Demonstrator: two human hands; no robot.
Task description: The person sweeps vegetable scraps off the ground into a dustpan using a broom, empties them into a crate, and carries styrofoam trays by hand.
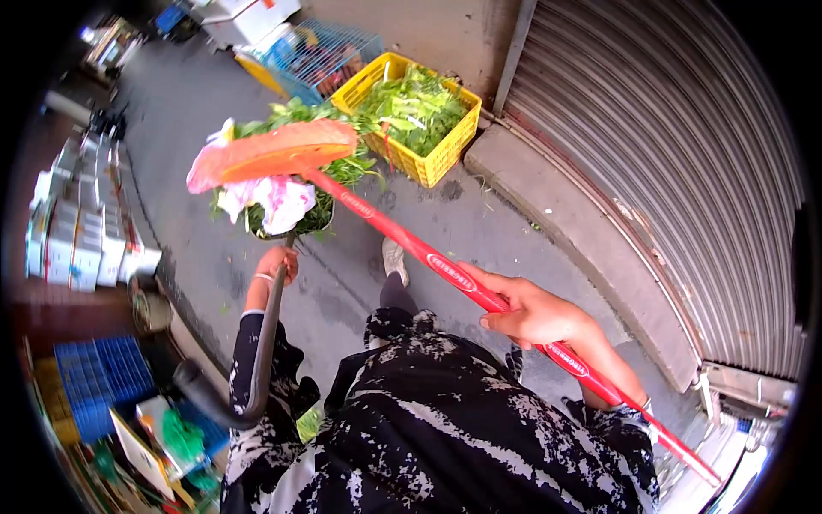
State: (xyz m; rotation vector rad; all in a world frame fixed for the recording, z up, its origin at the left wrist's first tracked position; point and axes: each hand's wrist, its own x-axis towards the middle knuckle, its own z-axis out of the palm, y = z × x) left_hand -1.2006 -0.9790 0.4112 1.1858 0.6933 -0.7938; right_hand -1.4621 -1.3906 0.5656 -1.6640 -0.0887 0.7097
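Note:
My right hand (548, 313) is closed around the red handle of a broom (390, 227). The broom's orange-pink head (278, 156) lies over a heap of leafy greens (300, 116) and a crumpled white and pink plastic bag (278, 204). My left hand (278, 264) grips the dark long handle of a dustpan (272, 321) close to the pan. The pan itself is mostly hidden beneath the greens and bag.
A yellow crate (438, 164) full of leafy greens stands on the pavement ahead, beside a blue wire cage (321, 51). A rolling shutter (651, 154) and stone step (565, 231) run along the right. White foam boxes (86, 231) and a blue crate (98, 377) are at left.

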